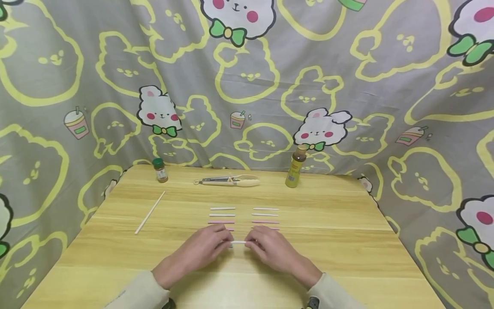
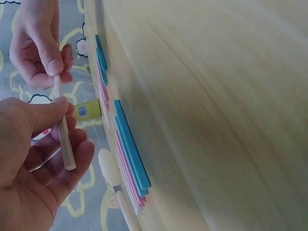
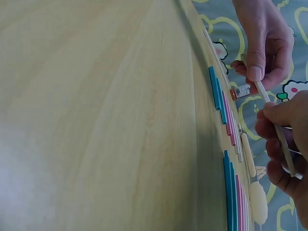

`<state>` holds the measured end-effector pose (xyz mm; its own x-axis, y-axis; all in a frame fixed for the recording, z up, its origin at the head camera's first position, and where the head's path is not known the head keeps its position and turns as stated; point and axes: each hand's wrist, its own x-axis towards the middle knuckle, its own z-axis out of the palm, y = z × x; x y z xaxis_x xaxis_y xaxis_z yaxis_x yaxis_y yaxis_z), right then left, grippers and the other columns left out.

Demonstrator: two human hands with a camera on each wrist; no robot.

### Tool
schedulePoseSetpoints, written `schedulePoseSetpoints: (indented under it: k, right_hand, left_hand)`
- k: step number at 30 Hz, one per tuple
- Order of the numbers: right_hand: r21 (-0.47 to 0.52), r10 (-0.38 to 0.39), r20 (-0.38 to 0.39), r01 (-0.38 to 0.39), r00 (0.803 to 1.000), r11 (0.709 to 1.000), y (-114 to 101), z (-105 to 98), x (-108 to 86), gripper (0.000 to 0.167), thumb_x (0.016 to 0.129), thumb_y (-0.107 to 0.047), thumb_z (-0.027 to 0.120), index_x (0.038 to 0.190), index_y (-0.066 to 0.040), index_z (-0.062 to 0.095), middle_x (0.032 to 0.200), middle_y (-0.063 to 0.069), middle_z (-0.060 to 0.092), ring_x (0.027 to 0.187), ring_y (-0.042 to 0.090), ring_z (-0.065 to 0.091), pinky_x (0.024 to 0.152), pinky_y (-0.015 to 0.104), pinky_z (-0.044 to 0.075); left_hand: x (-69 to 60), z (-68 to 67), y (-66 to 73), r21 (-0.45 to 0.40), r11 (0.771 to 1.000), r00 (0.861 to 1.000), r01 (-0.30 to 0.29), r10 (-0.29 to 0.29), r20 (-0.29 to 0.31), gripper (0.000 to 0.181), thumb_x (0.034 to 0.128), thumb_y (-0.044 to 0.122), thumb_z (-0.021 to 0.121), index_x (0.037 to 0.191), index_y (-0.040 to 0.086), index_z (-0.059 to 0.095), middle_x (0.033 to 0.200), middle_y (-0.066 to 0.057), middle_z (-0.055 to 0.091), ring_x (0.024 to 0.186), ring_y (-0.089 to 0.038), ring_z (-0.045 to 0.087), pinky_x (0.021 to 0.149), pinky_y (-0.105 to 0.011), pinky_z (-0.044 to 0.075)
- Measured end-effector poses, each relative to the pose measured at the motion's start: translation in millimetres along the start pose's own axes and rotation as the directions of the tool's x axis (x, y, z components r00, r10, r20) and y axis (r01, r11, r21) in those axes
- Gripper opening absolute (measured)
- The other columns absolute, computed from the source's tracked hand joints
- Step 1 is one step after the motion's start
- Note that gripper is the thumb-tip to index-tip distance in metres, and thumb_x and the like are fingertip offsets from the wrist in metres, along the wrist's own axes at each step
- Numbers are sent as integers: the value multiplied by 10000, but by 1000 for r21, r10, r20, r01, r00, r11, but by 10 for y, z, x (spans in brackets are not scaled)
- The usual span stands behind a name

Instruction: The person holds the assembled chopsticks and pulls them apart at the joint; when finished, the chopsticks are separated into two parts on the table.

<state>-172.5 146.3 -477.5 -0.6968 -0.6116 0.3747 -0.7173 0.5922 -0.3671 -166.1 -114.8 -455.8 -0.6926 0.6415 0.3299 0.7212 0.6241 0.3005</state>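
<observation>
Both hands hold one thin pale stick [image 1: 238,242] level above the table. My left hand [image 1: 206,246] pinches it between thumb and fingers on one side. On the other side, my right hand [image 1: 275,251] pinches it the same way, a short gap apart. In the left wrist view the stick's blunt end [image 2: 67,156] sticks out past the left thumb. Just beyond the hands lie two columns of short sticks: white ones [image 1: 222,209], pink ones [image 1: 265,222] and blue ones [image 2: 131,144]. The hands partly hide the nearest of these in the head view.
A longer pale stick [image 1: 149,213] lies slanted at the table's left. Along the back are a green-capped jar [image 1: 160,171], tongs [image 1: 227,180] and a bottle with a yellow label [image 1: 295,167]. A patterned curtain [image 1: 262,86] encloses the wooden table [image 1: 328,214].
</observation>
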Motion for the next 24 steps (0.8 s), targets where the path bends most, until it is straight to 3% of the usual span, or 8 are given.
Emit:
schedulePoseSetpoints:
  k: [9,13,17,20,24]
  right_hand:
    - [4,-56,-25,56,998,998,12,-5,-50,48,1044,-147,740,1001,-130,754,909,-61,716,842,7,605,754,178,559]
    - [-10,-51,-40,50,998,999,122,-37,-97,53,1041,-128,731,989,-136,730,919,-63,704,858,33,613,782,223,584]
    - [18,96,-100,-95,990,995,361,-198,-288,86,1009,-90,758,958,-153,732,915,-70,709,841,29,621,764,259,596]
    - [95,217,-79,-209,973,973,493,-327,-423,49,1038,-134,746,997,-151,766,939,-76,718,835,0,614,735,234,586]
    - [129,261,-28,-255,965,958,502,-357,-513,68,1062,-184,728,1058,-142,781,955,-103,698,823,-20,573,707,204,556]
  left_hand:
    - [25,13,20,41,999,999,-33,33,10,34,1011,131,778,1037,133,800,1008,50,745,902,-50,702,814,-227,624]
    - [-30,-27,-95,78,996,999,-39,41,-18,55,977,84,797,1025,110,796,985,29,739,889,-83,706,812,-245,634]
    - [-220,-165,-333,70,993,993,90,-84,-87,99,940,57,827,1018,112,800,930,52,714,820,-46,662,757,-233,624]
    - [-339,-245,-462,52,983,982,176,-172,-81,85,967,143,828,1051,145,814,934,84,718,813,-13,654,745,-235,618]
    - [-355,-215,-454,78,983,987,164,-163,-12,90,1004,231,795,1084,193,810,997,97,749,882,-45,701,794,-289,639]
